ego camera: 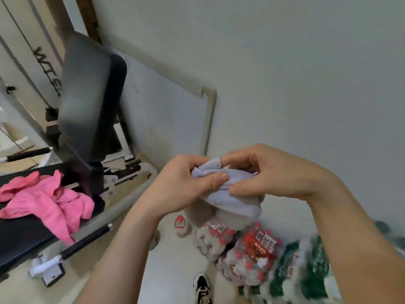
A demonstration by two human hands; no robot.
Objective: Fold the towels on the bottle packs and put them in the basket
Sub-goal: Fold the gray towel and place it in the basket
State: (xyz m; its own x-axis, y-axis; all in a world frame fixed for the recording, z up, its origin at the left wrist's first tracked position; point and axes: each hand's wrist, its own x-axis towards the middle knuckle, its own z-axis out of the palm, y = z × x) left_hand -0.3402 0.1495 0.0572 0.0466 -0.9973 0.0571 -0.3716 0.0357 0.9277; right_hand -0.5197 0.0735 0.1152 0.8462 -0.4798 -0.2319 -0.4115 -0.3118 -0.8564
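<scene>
Two hands are holding a towel.
The left hand and right hand are pinching the bunched grey towel above the bottle packs.

At mid-frame, the left hand and right hand both pinch a bunched pale lavender towel, held up in front of the wall. Below it, at lower right, lie bottle packs with red caps and blurred green-labelled packs, with a single red-capped bottle standing just left of them on the floor. At left, a pink cloth lies crumpled on a black padded bench, and a black-and-white shoe shows at the bottom edge.
</scene>
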